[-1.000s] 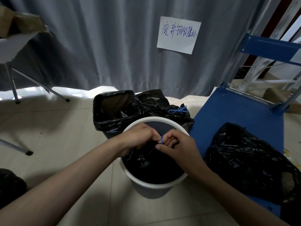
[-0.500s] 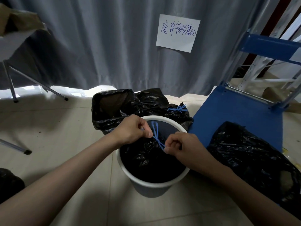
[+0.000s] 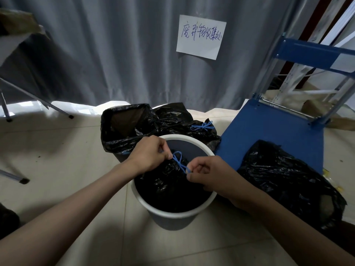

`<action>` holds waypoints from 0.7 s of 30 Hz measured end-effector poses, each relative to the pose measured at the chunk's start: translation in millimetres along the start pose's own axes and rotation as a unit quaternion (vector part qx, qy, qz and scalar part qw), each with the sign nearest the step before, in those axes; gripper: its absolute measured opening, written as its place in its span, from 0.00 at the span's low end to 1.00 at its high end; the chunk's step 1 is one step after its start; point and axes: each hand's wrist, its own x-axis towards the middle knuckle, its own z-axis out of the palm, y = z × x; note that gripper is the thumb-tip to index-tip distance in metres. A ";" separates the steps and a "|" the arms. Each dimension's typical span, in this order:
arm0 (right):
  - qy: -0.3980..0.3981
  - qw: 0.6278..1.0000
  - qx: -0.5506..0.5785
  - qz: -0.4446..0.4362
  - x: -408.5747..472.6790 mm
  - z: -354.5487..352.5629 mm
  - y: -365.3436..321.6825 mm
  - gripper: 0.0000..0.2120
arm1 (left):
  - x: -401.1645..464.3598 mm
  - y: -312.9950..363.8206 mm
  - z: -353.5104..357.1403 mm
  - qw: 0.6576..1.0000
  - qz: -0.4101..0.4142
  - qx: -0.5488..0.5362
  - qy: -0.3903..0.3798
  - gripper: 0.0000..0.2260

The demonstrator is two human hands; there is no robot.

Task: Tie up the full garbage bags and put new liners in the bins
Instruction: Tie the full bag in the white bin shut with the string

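Observation:
A white round bin (image 3: 173,215) stands on the floor in front of me with a full black garbage bag (image 3: 169,189) inside it. Blue drawstrings (image 3: 178,160) cross above the bag's gathered top. My left hand (image 3: 148,154) pinches one end of the string over the bin's far left side. My right hand (image 3: 209,174) pinches the other end, lower and to the right. Behind the bin stands a dark bin with an open black liner (image 3: 123,127). Beside it lies a black bag (image 3: 184,127) tied with a blue bow (image 3: 202,126).
A blue platform cart (image 3: 269,135) stands at the right with a black bag (image 3: 288,179) on its deck. A grey curtain with a paper sign (image 3: 200,36) hangs behind. Folding table legs (image 3: 38,100) stand at the left. A dark bag (image 3: 7,219) sits at the left edge.
My hands have drawn apart from the middle of the bin, stretching the blue strings into a crossed loop between them. The left hand rose toward the far rim.

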 end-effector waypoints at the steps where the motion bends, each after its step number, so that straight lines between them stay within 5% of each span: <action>1: -0.024 1.000 0.002 0.014 -0.7 1.3 0.6 0.06 | -0.3 0.4 0.0 1.000 0.004 0.004 -0.001 0.03; 8: -0.035 0.995 -0.090 0.031 1.1 2.2 5.0 0.03 | 0.6 2.9 -2.8 1.000 0.005 0.014 -0.015 0.04; 15: 0.100 0.985 -0.131 -0.049 7.8 8.2 10.8 0.08 | 1.1 -4.7 -4.3 1.000 -0.015 0.021 -0.014 0.04; 21: 0.052 0.979 -0.174 -0.087 4.1 7.6 7.9 0.05 | 0.2 -11.0 -3.7 0.999 -0.023 0.022 0.001 0.05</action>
